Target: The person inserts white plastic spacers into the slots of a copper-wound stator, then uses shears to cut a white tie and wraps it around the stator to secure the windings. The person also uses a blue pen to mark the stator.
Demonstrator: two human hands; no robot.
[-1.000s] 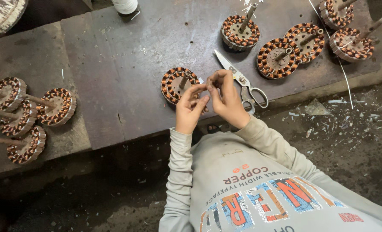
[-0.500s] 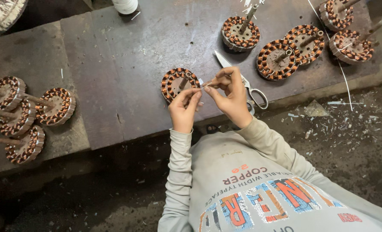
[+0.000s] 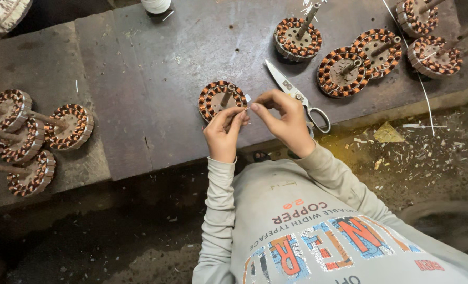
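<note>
Left hand (image 3: 222,132) and right hand (image 3: 285,122), fingertips pinched together on a thin wire end too fine to resolve. The stator (image 3: 222,100) lies on the bench (image 3: 155,79) just beyond, nearer the left hand. Scissors (image 3: 297,97) lie right of it.

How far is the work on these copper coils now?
Wound stators stand aside: four at the left, four at upper right. In hand: one stator, with left hand and right hand pinching something thin beside it. Scissors lie untouched. What remains cannot be told.

Dark workbench (image 3: 155,79); on it wound stators (image 3: 344,71), one (image 3: 221,99) near the hands; scissors (image 3: 297,95).
</note>
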